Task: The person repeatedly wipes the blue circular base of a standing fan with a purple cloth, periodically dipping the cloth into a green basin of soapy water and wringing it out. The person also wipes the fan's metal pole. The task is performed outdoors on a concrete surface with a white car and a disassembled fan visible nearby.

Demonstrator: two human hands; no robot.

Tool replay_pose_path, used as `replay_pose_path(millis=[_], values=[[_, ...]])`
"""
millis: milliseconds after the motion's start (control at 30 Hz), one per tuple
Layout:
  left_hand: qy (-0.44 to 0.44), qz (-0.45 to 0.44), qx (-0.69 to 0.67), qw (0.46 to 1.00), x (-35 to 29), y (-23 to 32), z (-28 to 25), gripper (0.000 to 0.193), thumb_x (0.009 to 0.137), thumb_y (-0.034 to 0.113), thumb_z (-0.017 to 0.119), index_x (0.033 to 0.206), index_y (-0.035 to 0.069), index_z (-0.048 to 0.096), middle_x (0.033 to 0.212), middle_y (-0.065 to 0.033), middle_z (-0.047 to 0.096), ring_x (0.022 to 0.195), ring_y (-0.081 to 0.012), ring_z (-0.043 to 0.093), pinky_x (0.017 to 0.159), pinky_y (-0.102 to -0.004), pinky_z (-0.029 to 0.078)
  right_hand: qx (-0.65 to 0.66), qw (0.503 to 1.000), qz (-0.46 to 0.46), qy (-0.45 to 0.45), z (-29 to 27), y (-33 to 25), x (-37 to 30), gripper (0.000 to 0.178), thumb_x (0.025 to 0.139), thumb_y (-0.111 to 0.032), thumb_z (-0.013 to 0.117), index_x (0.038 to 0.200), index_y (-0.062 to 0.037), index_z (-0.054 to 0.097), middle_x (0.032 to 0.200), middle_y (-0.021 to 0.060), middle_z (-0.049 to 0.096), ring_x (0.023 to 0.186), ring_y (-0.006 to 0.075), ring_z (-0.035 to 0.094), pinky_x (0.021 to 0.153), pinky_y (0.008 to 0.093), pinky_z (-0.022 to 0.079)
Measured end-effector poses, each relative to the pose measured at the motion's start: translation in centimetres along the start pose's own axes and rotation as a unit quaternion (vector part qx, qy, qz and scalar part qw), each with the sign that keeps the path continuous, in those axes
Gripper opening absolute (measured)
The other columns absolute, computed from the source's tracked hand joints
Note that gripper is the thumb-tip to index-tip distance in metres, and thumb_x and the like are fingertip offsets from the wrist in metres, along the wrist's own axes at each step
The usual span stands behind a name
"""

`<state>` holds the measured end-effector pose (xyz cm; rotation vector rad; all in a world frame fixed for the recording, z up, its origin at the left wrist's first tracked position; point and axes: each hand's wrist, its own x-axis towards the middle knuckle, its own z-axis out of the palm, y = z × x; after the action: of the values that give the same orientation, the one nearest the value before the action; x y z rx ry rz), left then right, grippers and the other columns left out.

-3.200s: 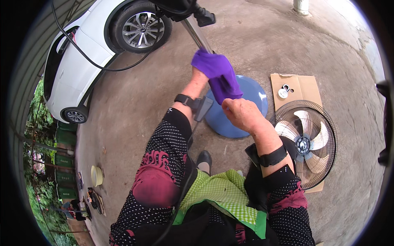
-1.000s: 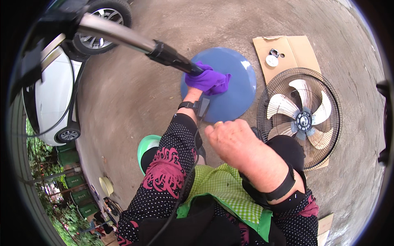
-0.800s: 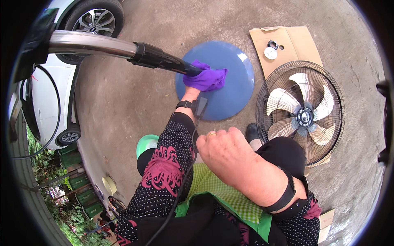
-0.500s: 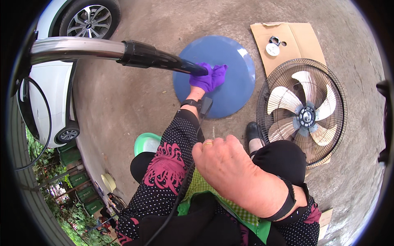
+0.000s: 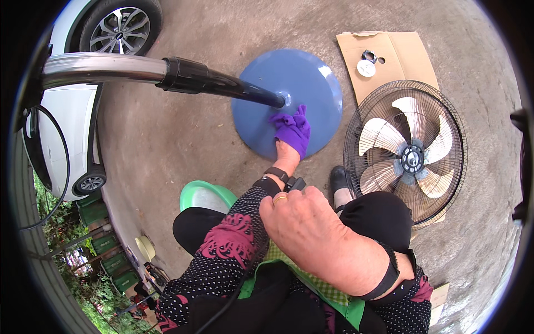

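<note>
My left hand point(image 5: 287, 150) reaches forward and is closed round a bunched purple cloth point(image 5: 293, 129) that covers its fingers. The cloth lies against the near part of a round, glossy blue fan base point(image 5: 320, 83). From the base's middle rises a dark pole point(image 5: 239, 88), which leads up and left into a shiny metal tube point(image 5: 105, 69). My right hand point(image 5: 297, 214), with a ring on one finger, is curled closed in front of my lap. Its palm side is turned away, so whatever it may hold is hidden.
A caged fan head point(image 5: 413, 159) with pale blades lies at the right, partly over flat cardboard point(image 5: 395, 55) bearing a black ring part point(image 5: 369, 55) and a white disc point(image 5: 366, 68). A green basin point(image 5: 222, 192) stands by my left knee. A white car point(image 5: 67, 133) is parked left.
My left hand has drawn the purple cloth away from the pole's foot, back toward me and slightly right across the base. My right hand has hardly moved.
</note>
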<state>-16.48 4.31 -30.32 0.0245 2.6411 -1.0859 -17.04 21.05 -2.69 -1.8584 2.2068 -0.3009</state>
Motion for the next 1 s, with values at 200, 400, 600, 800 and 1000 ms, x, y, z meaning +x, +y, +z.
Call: replay_pose_path(millis=[200,400,600,800,1000], values=[[-0.021,0.005,-0.459,0.888,7.4,-3.3,2.2,0.051,0.098,0.029,0.046,0.142,0.002,0.045,0.138,-0.0193,0.054,0.121,-0.0409,0.054,0.096,-0.0522,0.045,0.010,1.000,0.000,0.011,-0.3,0.8,-1.2,0.011,0.079,-0.019,0.060,0.087,-0.0119,0.058,0.074,-0.0040,0.051,0.068,0.0114,0.053,0.059,0.0288,0.037],[-0.109,-0.202,-0.631,0.741,16.6,-6.5,2.9,0.067,0.093,0.046,0.053,0.149,0.014,0.036,0.149,-0.0170,0.043,0.133,-0.0435,0.042,0.107,-0.0570,0.036,-0.012,0.999,0.022,-0.033,-0.9,1.2,-1.2,0.019,0.080,-0.020,0.058,0.096,-0.0088,0.061,0.072,-0.0047,0.048,0.069,0.0109,0.050,0.062,0.0278,0.035],[-0.177,-0.136,-0.509,0.831,16.6,-1.4,0.9,0.071,0.093,0.042,0.053,0.156,0.022,0.027,0.163,-0.0085,0.022,0.151,-0.0386,0.009,0.111,-0.0704,0.019,-0.034,0.998,0.013,-0.047,-1.2,2.8,-1.3,0.023,0.081,-0.019,0.057,0.099,-0.0060,0.064,0.071,-0.0031,0.050,0.068,0.0111,0.051,0.060,0.0280,0.034],[-0.085,0.027,-0.462,0.882,12.7,1.5,0.7,0.064,0.095,0.036,0.046,0.155,0.019,0.029,0.160,-0.0059,0.028,0.150,-0.0423,0.006,0.106,-0.0796,0.013,-0.015,0.999,0.000,-0.034,-1.0,2.4,-0.2,0.010,0.081,-0.020,0.057,0.085,-0.0107,0.058,0.069,-0.0032,0.049,0.066,0.0113,0.051,0.060,0.0288,0.035],[0.010,0.174,-0.402,0.899,6.8,2.5,2.2,0.058,0.094,0.034,0.050,0.150,0.023,0.040,0.159,-0.0036,0.029,0.150,-0.0393,0.011,0.108,-0.0779,0.015,0.001,1.000,0.006,-0.007,-0.4,1.8,0.0,0.009,0.082,-0.021,0.058,0.083,-0.0119,0.058,0.068,-0.0040,0.049,0.065,0.0111,0.051,0.060,0.0291,0.035]])
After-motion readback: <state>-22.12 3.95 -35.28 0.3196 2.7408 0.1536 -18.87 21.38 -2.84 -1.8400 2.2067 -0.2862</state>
